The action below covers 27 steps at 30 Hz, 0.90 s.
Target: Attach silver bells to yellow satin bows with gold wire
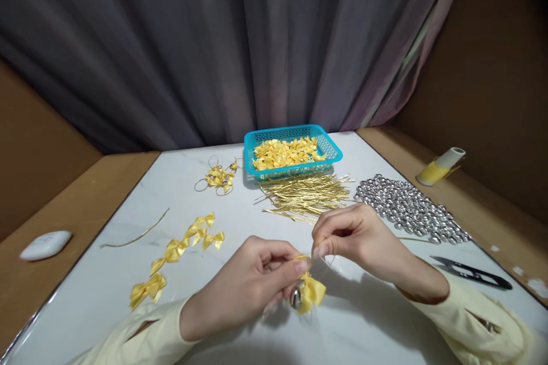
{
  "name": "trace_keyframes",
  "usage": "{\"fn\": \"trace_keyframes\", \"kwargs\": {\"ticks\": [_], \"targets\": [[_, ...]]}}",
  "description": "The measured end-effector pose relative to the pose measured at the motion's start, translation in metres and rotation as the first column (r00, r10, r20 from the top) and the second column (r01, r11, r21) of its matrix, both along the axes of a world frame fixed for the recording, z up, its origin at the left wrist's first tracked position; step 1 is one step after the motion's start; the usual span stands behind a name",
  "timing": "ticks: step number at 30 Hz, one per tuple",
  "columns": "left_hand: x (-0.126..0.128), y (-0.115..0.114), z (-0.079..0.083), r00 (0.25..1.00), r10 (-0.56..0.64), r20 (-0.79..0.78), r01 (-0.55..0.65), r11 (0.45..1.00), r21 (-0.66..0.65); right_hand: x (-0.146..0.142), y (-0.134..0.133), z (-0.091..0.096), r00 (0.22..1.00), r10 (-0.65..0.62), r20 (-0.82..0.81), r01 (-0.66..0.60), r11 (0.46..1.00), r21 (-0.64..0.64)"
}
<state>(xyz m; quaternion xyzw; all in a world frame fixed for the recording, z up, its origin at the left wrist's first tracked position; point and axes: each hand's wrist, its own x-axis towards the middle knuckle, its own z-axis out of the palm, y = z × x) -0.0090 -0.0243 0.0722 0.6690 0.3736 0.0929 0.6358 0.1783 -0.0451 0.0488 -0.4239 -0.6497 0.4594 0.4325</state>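
Observation:
Low in the middle, my left hand (252, 279) pinches a yellow satin bow (314, 293) between thumb and fingers. Against the bow hangs a shiny silver bell (296, 297), partly covered by the fingertips. My right hand (359, 239) is closed in a pinch just to the right and slightly higher. A thin cord (329, 266) curves below its fingertips, close to the bow; where its ends run is hidden by the fingers. Loose yellow bows (174, 251) lie in a rough line on the table to the left of my left hand.
Yellow bows fill a blue basket (336, 155) at the back. Before it lie gold ties (306, 197); silver bells (402, 205) are heaped right, near black thread snips (473, 274). Finished-looking bows with loops (219, 178) sit left. A thread spool (440, 166) and white mouse-shaped object (45, 245) flank the table.

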Motion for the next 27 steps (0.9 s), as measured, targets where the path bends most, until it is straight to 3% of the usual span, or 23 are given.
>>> {"fn": "trace_keyframes", "kwargs": {"ticks": [5, 12, 20, 27], "targets": [[-0.001, 0.000, -0.002, 1.000, 0.006, 0.000, -0.006, 1.000, -0.013, -0.001, -0.002, 0.002, 0.999, 0.026, 0.022, -0.028, 0.995, 0.092], [-0.001, -0.002, -0.001, 1.000, 0.030, 0.011, -0.029, 0.999, -0.038, -0.003, -0.004, 0.003, 0.999, -0.001, 0.034, -0.003, 0.992, 0.127], [0.000, -0.003, -0.003, 1.000, 0.029, 0.005, -0.029, 1.000, 0.003, -0.003, -0.007, 0.003, 0.998, -0.007, 0.069, -0.004, 0.989, 0.151], [-0.002, -0.004, -0.001, 0.999, 0.038, 0.000, -0.038, 0.992, 0.121, 0.001, -0.008, 0.013, 0.985, 0.009, 0.170, -0.045, 0.977, 0.208]]}}
